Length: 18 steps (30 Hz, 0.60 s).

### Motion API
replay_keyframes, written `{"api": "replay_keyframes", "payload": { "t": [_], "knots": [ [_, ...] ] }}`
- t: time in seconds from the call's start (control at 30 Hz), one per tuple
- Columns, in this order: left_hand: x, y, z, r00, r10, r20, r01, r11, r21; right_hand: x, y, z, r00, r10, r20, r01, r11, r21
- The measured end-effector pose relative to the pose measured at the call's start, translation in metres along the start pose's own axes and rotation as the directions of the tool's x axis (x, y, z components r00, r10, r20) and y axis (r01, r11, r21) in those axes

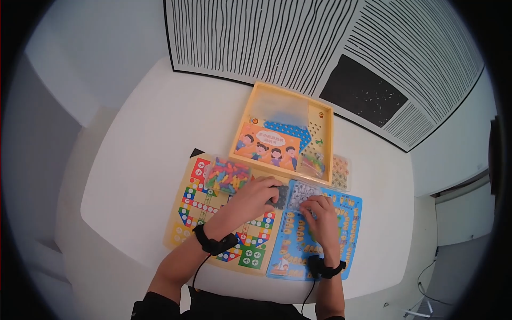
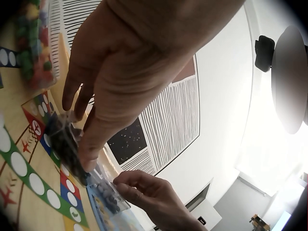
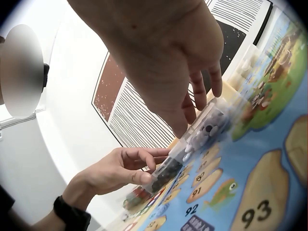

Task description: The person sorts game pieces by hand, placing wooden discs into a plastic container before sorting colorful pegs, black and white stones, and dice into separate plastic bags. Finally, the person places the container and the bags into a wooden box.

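A clear box of dark pieces [image 1: 282, 197] stands where the two game boards meet. My left hand [image 1: 255, 197] is over it, and in the left wrist view the thumb and fingers of that hand [image 2: 120, 86] grip opposite sides of the box [image 2: 65, 149]. Just to its right is a clear box of white pieces [image 1: 302, 193]. My right hand [image 1: 322, 220] holds this one near its right edge; in the right wrist view the thumb and fingers [image 3: 187, 103] span the box [image 3: 208, 129]. The undersides of both boxes are hidden.
A board with coloured tracks [image 1: 198, 205] lies at left, a blue numbered board [image 1: 341, 240] at right. Behind are a box of colourful pieces [image 1: 226, 175], a yellow tray [image 1: 329, 138] with an orange booklet [image 1: 266, 149], and another clear box [image 1: 341, 173].
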<state>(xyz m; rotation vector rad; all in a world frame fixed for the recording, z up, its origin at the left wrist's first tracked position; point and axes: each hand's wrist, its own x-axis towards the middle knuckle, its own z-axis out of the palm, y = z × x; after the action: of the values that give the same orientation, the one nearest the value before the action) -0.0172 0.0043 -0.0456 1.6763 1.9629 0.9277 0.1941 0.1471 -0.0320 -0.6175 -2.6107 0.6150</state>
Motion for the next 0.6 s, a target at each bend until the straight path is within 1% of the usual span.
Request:
{"api": "replay_keyframes", "payload": {
  "t": [0.1,0.23,0.27,0.33,0.4,0.43,0.5,0.53,0.6],
  "knots": [
    [0.0,-0.005,0.004,1.0,0.019,0.003,-0.019,0.999,-0.031,0.006,0.0,-0.006,0.997,0.016,0.081,-0.016,1.0,0.005],
    [0.0,-0.008,0.006,0.999,0.049,-0.011,-0.049,0.997,-0.057,0.011,0.0,-0.007,0.988,0.006,0.152,-0.002,1.0,-0.025],
    [0.0,-0.008,0.006,0.999,0.036,-0.024,-0.038,0.997,-0.071,0.01,0.003,-0.005,0.988,0.012,0.154,-0.009,1.0,-0.02],
    [0.002,-0.005,0.002,1.0,0.025,0.014,-0.024,0.998,-0.066,0.01,0.002,-0.001,0.987,0.012,0.161,-0.01,1.0,-0.014],
    [0.002,-0.007,0.005,1.0,0.025,0.013,-0.025,0.998,-0.062,0.009,-0.002,0.002,0.985,0.084,0.153,-0.08,0.996,-0.033],
    [0.002,-0.007,0.007,0.999,0.031,0.019,-0.03,0.998,-0.056,0.008,-0.001,0.002,0.985,0.078,0.155,-0.074,0.997,-0.035],
    [0.002,-0.007,0.008,1.0,0.029,0.011,-0.028,0.998,-0.061,0.006,0.009,0.004,0.986,0.063,0.155,-0.084,0.988,0.132],
    [0.002,-0.007,0.009,1.0,0.027,0.008,-0.026,0.998,-0.064,0.003,0.02,0.005,0.986,0.056,0.158,-0.077,0.988,0.133],
    [0.0,-0.011,0.015,0.999,0.037,-0.024,-0.038,0.997,-0.068,-0.006,0.045,0.011,0.991,-0.081,0.107,0.032,0.918,0.396]
  ]
}}
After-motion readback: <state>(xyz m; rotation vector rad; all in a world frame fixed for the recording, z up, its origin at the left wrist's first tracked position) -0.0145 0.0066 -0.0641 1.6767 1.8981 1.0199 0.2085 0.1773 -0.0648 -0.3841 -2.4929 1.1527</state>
